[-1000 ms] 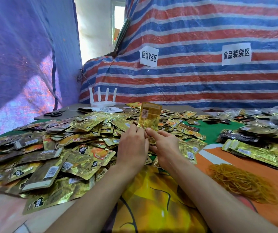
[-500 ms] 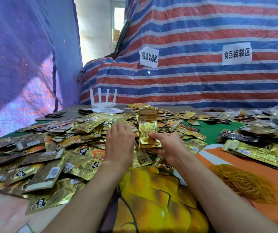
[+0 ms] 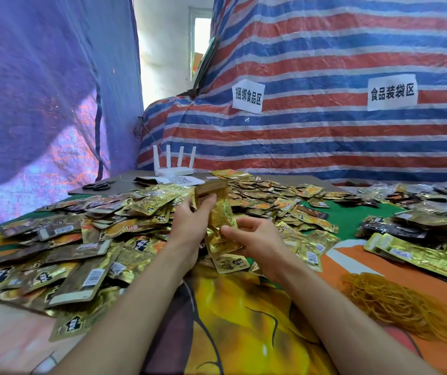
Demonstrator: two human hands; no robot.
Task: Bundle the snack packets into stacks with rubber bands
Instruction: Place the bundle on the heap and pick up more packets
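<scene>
At the centre of the frame both hands hold a small stack of snack packets [image 3: 219, 216] upright over the table [image 3: 350, 224]. The left hand [image 3: 189, 221] curls round its upper part, and the right hand [image 3: 256, 236] pinches its lower edge. Loose gold packets [image 3: 81, 239], too many to count, heap across the left and middle, and their printing is too small to read. Banded bundles [image 3: 419, 255] lie at the right edge, with a pile of rubber bands [image 3: 395, 304] at lower right. Two paper signs hang on the striped tarp [image 3: 325, 136]. One sign [image 3: 248, 96] reads 捆绑食品区, the other sign [image 3: 392, 92] 食品装袋区. Behind the heap stand one white router [image 3: 174, 171] with four antennas, a QR-code sheet [image 3: 180, 181] and one pair of scissors [image 3: 96, 186].
</scene>
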